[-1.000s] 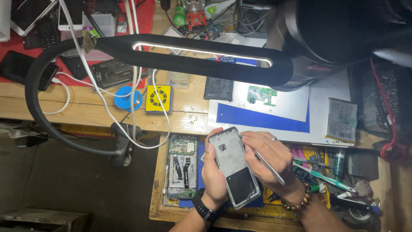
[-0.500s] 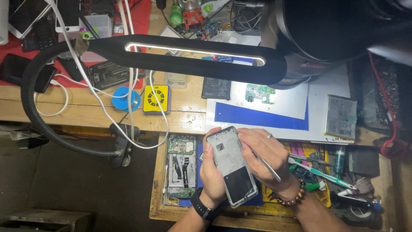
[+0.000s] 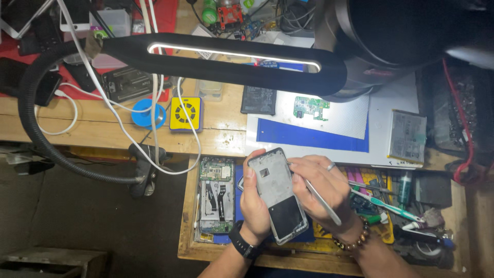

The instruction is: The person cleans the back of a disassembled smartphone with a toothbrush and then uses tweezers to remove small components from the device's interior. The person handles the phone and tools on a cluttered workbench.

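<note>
The left hand (image 3: 256, 206) grips the phone frame (image 3: 278, 195) by its edge, tilted up under the lamp (image 3: 226, 59). The right hand (image 3: 321, 188) pinches tweezers (image 3: 321, 201) beside it, bracing the frame's other edge.

A green circuit board (image 3: 311, 107) (lamp-lit) lies near a yellow fan (image 3: 187, 114).

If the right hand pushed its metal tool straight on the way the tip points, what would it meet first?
The right hand angles the tweezers up-left; the tip seems already at the phone frame edge in the left hand, though depth is unclear.
</note>
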